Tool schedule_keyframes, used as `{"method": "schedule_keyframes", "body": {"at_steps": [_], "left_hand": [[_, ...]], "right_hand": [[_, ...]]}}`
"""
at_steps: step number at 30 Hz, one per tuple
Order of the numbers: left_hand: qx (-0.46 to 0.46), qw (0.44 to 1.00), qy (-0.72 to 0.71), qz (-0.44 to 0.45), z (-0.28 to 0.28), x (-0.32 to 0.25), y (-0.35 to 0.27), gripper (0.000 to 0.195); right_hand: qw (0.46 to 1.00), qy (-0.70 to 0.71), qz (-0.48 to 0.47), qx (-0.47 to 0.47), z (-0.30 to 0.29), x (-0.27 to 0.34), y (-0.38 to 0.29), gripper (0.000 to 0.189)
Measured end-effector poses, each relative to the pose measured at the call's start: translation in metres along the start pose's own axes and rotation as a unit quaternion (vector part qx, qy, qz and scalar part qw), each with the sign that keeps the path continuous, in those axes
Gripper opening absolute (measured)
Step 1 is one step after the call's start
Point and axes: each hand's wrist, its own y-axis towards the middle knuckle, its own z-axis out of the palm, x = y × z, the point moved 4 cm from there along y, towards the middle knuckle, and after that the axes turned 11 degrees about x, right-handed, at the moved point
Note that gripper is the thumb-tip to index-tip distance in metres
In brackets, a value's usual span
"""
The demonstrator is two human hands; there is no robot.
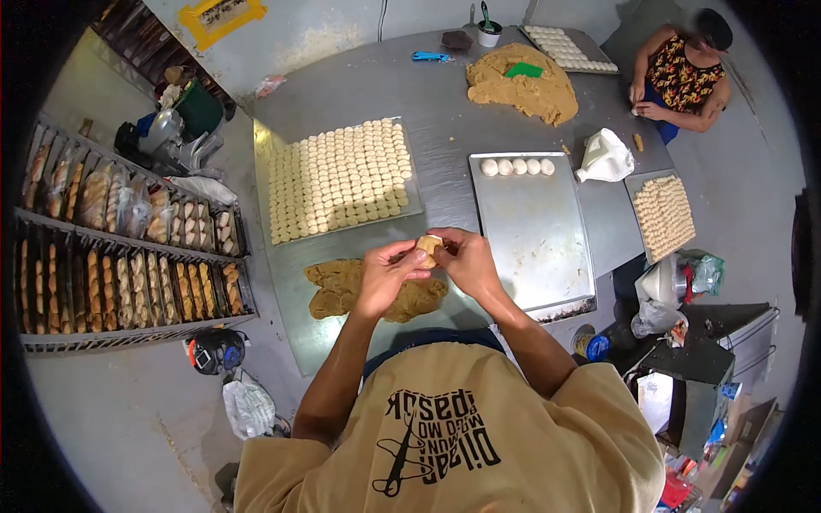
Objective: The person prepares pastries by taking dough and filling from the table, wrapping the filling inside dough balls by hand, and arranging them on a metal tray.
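Note:
Between my left hand [390,272] and my right hand [467,260] is a small piece of pale dough with brown filling [429,249], gripped by the fingers of both. Below my hands a flattened mass of brown filling [417,300] lies on the metal table [442,138], partly hidden by my left wrist. Beyond my left hand, a tray holds many small pale dough pieces [340,176] in close rows. To the right of my right hand is a metal baking tray [535,231] with several round dough balls [518,167] along its far edge.
A large brown mound [523,83] with a green scraper [524,70] sits at the back. Another person [686,80] stands at the far right, near a tray of dough balls [564,48]. A white cloth bag [606,156] and a filled tray [664,208] lie right. Bread racks [128,256] stand left.

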Motion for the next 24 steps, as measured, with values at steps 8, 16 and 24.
{"method": "schedule_keyframes", "body": {"at_steps": [8, 16, 24], "left_hand": [[-0.055, 0.996, 0.036, 0.052, -0.007, 0.028, -0.003, 0.023], [0.066, 0.995, -0.062, -0.029, -0.028, -0.007, -0.028, 0.031], [0.119, 0.992, 0.022, -0.032, -0.047, 0.017, -0.025, 0.042]], "right_hand": [[0.999, -0.029, -0.019, -0.025, 0.006, 0.021, -0.015, 0.046], [0.986, 0.154, 0.046, 0.041, 0.013, 0.022, -0.013, 0.031], [0.998, -0.04, 0.027, -0.038, 0.056, 0.008, -0.014, 0.029]]}}
